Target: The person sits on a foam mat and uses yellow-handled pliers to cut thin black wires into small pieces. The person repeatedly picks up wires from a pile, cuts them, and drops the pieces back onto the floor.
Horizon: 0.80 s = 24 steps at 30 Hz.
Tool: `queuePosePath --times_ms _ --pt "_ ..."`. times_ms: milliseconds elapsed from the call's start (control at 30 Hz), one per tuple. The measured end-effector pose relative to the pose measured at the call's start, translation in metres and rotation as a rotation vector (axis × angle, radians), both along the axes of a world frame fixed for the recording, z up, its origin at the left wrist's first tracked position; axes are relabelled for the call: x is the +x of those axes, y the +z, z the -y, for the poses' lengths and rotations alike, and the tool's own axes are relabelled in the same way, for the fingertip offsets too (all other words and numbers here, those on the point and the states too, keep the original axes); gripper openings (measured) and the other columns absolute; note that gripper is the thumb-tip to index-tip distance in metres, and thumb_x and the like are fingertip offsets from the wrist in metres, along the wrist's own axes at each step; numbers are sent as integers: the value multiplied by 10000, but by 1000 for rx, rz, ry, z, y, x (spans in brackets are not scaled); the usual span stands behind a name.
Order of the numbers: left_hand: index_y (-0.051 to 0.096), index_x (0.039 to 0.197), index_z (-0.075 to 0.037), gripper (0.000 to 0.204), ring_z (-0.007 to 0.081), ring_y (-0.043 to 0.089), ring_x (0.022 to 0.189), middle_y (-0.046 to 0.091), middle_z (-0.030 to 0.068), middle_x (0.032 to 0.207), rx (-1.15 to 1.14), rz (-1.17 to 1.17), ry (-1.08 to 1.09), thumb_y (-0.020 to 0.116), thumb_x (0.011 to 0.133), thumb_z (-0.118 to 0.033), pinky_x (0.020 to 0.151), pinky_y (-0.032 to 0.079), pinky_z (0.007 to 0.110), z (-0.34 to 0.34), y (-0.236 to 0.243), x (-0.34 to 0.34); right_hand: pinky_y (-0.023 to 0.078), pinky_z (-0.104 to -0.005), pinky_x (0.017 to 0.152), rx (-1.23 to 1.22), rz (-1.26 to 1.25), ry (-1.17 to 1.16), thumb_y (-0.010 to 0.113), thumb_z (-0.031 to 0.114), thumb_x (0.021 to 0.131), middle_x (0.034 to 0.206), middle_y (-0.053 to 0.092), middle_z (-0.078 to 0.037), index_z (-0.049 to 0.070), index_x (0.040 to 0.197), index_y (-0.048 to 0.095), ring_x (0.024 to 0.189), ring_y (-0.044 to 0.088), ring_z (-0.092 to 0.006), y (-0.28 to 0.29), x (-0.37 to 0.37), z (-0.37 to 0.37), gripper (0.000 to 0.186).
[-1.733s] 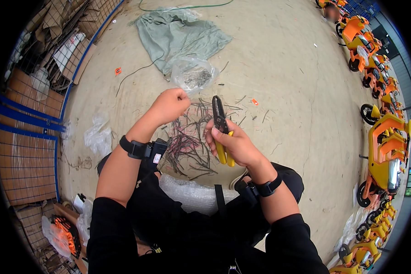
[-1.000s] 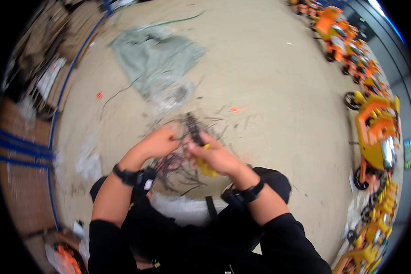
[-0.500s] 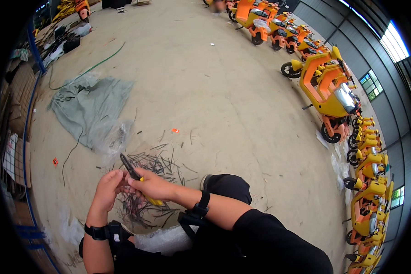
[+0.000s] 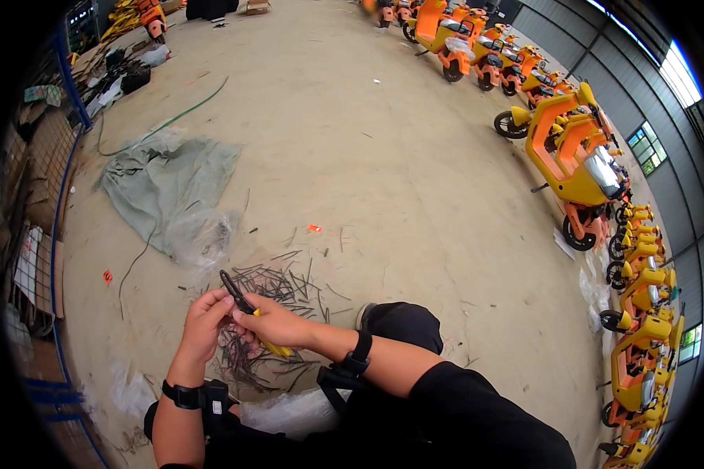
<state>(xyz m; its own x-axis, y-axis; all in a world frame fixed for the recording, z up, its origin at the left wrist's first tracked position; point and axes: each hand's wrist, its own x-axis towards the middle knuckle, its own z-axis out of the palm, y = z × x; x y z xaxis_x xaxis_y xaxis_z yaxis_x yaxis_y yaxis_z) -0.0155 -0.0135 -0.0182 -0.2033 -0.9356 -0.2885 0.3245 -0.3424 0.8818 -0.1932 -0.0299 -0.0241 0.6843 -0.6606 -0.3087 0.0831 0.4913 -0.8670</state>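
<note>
Pliers: dark jaws, yellow handles, held low in the frame right above the pile of dark wire offcuts on the concrete floor. Jaw tips point up-left, away from the person; yellow handle ends poke out below the right hand.

Right hand: fingers curled tight round the handles, thumb on top. Left hand: fingers bent in and pressed together at the pliers' jaw end, touching the tool. Whether a wire piece is pinched there, cannot tell, too small. Can't tell whether the jaws are parted or closed either.

Around the pile: crumpled clear plastic just up-left of it, grey-green sack beyond that. Small orange scrap just above the pile. More clear plastic wrap below it, against the person's legs. Black wrist straps on both forearms. Orange and yellow vehicles well to the right of the pile, running along the wall.

Risks as I read it:
- Left fingertips sit right at the jaws; a squeeze with them that close could nip skin.
- Short cut pieces can fly off; bare hands, no gloves showing.
- Loose offcuts scattered wide of the pile, sharp ends underfoot or under a knee.
- Plastic film near the pile could snag offcuts.
</note>
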Motion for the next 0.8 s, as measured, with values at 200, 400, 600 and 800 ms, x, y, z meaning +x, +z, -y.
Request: queuePosePath --times_ms 200,400,600,800 --pt "583 1017 -17 135 146 606 632 647 53 785 -34 111 37 607 936 -123 593 493 275 0 -14 5 514 -268 606 -3 5 22 497 215 1004 856 559 -33 59 1125 465 733 573 -115 -3 2 -2 200" --pt "578 1062 -16 180 137 585 645 642 58 826 27 10 -18 548 971 -169 594 479 270 1 -8 1 539 -288 614 9 39 14 483 220 1010 875 561 -40 58 1129 458 730 578 -120 -1 0 0 203" --pt "578 1147 -18 266 120 550 641 625 37 823 74 -101 -94 481 1006 -221 588 453 243 -1 -2 1 527 -295 603 95 147 20 462 204 1014 848 552 -44 87 1225 427 696 572 -133 -1 3 -3 243" --pt "582 1124 -29 254 116 541 634 620 33 845 55 -157 -79 492 1002 -233 561 437 240 0 -5 1 537 -310 644 99 184 18 467 206 1013 884 563 -62 85 1225 433 726 587 -155 -2 1 -2 246"
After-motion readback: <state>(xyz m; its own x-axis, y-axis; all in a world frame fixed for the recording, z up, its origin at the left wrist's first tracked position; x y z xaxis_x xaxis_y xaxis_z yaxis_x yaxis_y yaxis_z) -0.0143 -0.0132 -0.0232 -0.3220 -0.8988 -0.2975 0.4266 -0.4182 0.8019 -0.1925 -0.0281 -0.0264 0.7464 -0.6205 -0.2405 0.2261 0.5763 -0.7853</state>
